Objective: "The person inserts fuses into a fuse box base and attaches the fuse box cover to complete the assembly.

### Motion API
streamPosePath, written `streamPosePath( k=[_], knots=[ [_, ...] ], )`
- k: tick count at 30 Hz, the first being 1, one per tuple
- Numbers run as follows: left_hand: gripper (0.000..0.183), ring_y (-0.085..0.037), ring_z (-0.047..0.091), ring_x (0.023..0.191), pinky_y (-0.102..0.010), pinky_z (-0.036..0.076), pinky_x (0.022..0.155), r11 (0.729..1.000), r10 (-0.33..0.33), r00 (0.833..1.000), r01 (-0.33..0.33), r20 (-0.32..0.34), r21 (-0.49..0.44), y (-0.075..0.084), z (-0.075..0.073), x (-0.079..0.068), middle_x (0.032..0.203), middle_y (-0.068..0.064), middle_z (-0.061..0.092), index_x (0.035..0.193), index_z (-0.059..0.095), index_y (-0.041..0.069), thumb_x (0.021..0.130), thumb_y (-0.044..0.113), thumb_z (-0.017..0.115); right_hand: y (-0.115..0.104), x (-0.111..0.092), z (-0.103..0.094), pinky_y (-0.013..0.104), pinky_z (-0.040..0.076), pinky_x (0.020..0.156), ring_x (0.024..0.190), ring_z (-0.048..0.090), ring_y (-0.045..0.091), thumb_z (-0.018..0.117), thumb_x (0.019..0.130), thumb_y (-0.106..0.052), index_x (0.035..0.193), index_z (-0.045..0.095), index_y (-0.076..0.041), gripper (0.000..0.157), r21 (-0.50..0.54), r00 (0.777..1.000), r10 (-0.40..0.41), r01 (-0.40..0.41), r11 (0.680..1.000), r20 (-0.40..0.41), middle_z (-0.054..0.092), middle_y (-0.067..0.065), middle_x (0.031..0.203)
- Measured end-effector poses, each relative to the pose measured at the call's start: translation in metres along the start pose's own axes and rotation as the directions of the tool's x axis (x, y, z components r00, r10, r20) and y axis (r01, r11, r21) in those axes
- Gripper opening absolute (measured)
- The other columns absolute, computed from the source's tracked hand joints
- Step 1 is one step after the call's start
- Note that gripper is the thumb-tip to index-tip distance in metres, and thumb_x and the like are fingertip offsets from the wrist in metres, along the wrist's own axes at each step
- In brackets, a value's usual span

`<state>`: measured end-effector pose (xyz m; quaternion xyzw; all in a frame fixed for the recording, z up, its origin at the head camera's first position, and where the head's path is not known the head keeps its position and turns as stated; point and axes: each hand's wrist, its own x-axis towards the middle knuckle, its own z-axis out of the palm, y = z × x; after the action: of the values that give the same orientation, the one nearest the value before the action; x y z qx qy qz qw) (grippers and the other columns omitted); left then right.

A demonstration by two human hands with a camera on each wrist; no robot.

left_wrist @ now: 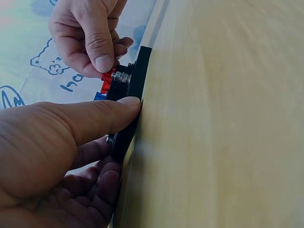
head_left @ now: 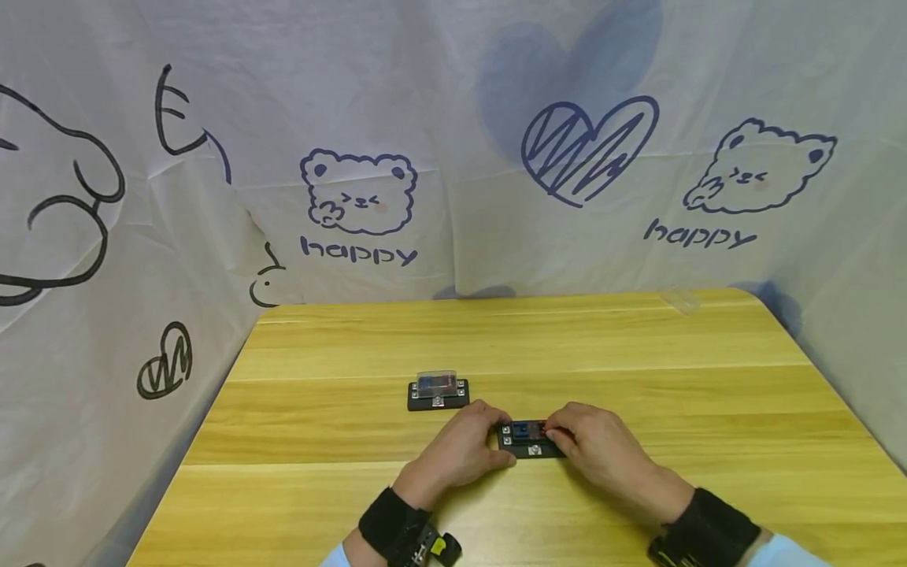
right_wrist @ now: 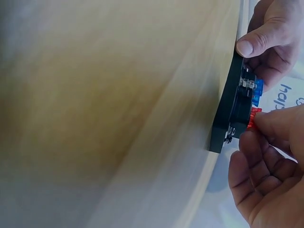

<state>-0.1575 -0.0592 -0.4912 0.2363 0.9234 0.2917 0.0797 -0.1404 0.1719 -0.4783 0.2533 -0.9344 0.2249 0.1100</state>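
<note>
A black fuse block [head_left: 520,452] with metal screw terminals lies on the table between both hands. My left hand [head_left: 462,447] grips its left end, thumb on the near edge and fingers at the far side. Blue blade fuses [right_wrist: 258,92] sit in the block on that side. With thumb and forefinger, my right hand [head_left: 605,445] pinches a red blade fuse [right_wrist: 253,115] at the block's right part; the fingertips cover some of it. In the left wrist view, more red plastic [left_wrist: 105,87] shows beside the blue.
A second fuse block [head_left: 437,402] with a clear cover [head_left: 437,383] over its fuses stands farther back and to the left. A small clear plastic piece [head_left: 680,301] lies by the table's back edge. White cloth [head_left: 468,228] with drawings hangs behind the wooden table [head_left: 319,441].
</note>
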Motion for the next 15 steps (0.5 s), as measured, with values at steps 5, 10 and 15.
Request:
streamPosePath(
  k=[5, 10, 15],
  knots=[
    [0.053, -0.01, 0.052, 0.093, -0.031, 0.047, 0.085, 1.0, 0.006, 1.0, -0.006, 0.001, 0.002, 0.0003, 0.0001, -0.0001, 0.107, 0.003, 0.058, 0.12, 0.064, 0.015, 0.074, 0.036, 0.081, -0.0009, 0.0005, -0.0004, 0.031, 0.051, 0.065, 0.074, 0.056, 0.003, 0.071, 0.088, -0.02, 0.088, 0.071, -0.016, 0.005, 0.002, 1.0, 0.006, -0.006, 1.0, 0.009, 0.065, -0.01, 0.083],
    [0.053, -0.009, 0.052, 0.093, -0.03, 0.047, 0.085, 1.0, 0.011, 1.0, -0.011, 0.001, 0.005, 0.0001, 0.0004, 0.0001, 0.106, 0.004, 0.057, 0.12, 0.064, 0.015, 0.075, 0.036, 0.081, -0.0026, 0.0032, -0.0022, 0.031, 0.052, 0.066, 0.074, 0.057, 0.004, 0.071, 0.087, -0.018, 0.088, 0.072, -0.014, 0.004, -0.022, 1.0, -0.018, 0.019, 1.0, 0.026, 0.065, -0.009, 0.082],
    [0.051, -0.01, 0.052, 0.093, -0.03, 0.047, 0.085, 1.0, 0.021, 1.0, -0.021, -0.003, -0.004, 0.0001, 0.0001, 0.0003, 0.106, 0.004, 0.058, 0.119, 0.065, 0.015, 0.075, 0.035, 0.081, -0.004, 0.0061, -0.0042, 0.03, 0.051, 0.063, 0.072, 0.056, 0.005, 0.07, 0.087, -0.017, 0.089, 0.072, -0.015, 0.003, -0.044, 0.998, -0.051, 0.053, 0.998, 0.042, 0.063, -0.009, 0.08]
  ],
)
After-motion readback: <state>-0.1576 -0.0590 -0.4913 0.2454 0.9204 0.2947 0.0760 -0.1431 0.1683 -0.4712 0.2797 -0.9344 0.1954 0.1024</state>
